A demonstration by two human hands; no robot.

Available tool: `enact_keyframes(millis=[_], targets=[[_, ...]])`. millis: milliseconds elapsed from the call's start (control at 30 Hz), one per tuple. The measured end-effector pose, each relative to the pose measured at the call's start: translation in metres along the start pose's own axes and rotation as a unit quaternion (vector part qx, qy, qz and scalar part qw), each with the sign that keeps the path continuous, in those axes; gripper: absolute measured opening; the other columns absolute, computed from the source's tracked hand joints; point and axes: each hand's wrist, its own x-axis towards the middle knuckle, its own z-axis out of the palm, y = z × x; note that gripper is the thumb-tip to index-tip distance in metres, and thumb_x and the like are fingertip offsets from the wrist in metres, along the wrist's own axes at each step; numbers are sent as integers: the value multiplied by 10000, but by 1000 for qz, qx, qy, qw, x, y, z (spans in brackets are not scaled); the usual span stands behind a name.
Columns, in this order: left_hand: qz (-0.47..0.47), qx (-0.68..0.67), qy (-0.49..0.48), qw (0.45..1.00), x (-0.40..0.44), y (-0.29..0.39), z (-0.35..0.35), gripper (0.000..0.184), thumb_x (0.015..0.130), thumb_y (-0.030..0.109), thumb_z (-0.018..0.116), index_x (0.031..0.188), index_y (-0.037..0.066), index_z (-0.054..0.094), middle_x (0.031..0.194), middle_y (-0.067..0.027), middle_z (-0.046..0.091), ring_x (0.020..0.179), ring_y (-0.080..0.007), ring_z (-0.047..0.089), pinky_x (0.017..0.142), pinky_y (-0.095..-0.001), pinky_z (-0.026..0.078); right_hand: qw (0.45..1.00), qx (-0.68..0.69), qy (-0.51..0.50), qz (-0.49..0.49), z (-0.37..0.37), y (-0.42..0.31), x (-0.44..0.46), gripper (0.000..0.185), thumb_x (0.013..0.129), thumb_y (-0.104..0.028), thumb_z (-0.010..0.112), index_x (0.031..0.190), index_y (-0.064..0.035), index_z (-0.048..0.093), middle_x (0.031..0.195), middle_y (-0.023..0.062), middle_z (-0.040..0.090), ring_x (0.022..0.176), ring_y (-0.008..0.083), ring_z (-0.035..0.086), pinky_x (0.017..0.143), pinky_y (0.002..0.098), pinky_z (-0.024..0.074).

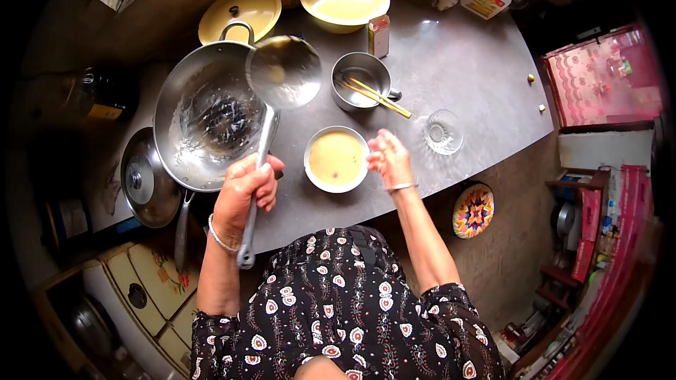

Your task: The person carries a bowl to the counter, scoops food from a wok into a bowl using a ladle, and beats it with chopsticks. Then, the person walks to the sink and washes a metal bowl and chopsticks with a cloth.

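My left hand [246, 186] is wrapped round the handle of a metal ladle [285, 74], whose broad round head is raised beside the wok's upper right rim. Below and left of it, the large wok [204, 116] shows whitish residue and a dark patch inside. A white bowl of pale yellow liquid [336, 160] stands on the grey counter between my hands. At the bowl's right rim is my right hand [387, 160], its fingers curled; whether they touch the rim I cannot tell.
Behind the bowl stands a metal pot [345, 67] with chopsticks [377, 97] across it. A glass dish [443, 132] lies to the right. Two yellow lidded pots [327, 0] and a small box [379, 36] are at the back. A lidded pan [144, 190] sits left of the wok.
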Motion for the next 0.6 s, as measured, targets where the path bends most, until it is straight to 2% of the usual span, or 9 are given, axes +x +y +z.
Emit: enact_keyframes(millis=[33,133,233,267,367,400,500,600], targets=[[-22,7,-8,1000,-3,-2,-1,204,881,141,489,977,-37,517,550,18,376,450,-71,369,420,-223,352,999,35,36,-14,-4,-4,14,517,837,-206,636,1248,15,412,901,95,588,585,144,589,451,250,511],[-99,24,0,995,-15,-16,9,199,884,145,490,1001,-11,533,551,32,355,444,-58,325,403,-212,310,992,103,52,-58,-10,-8,48,557,805,-183,676,1251,16,407,901,70,578,575,123,579,449,239,508],[-143,31,-1,989,-26,-30,13,271,878,128,467,1101,-23,497,539,33,342,426,-62,318,390,-212,296,986,127,72,-80,-8,-12,71,540,797,-160,684,1247,-9,427,900,53,576,579,97,571,452,223,504],[-151,25,8,988,-30,-30,16,282,878,124,466,1122,-15,485,543,33,346,426,-59,317,390,-206,292,985,125,78,-92,-3,-17,73,454,793,-159,688,1182,-14,503,833,38,588,556,76,556,441,210,497],[-162,11,28,986,-37,-36,22,303,877,106,458,1160,0,461,550,32,355,426,-52,313,390,-195,284,986,53,90,-129,5,-22,85,339,789,-155,690,1075,-9,582,744,19,587,530,65,538,429,203,489],[-164,8,34,986,-39,-38,23,307,877,100,454,1169,4,456,552,32,358,427,-50,312,389,-193,282,983,34,101,-149,10,-27,86,251,790,-148,682,994,-15,622,692,7,579,517,60,529,422,196,476],[-175,4,44,984,-41,-46,22,293,880,87,444,1160,4,463,549,33,363,425,-49,316,389,-193,283,977,-62,78,-190,15,-30,102,218,792,-141,670,973,-29,628,697,4,578,523,63,530,421,190,464],[-175,9,42,984,-40,-54,22,280,884,86,447,1148,-2,470,547,34,372,421,-45,324,387,-194,285,968,-128,33,-211,23,-34,117,194,812,-167,644,932,-16,631,758,37,581,542,82,552,428,199,464]])
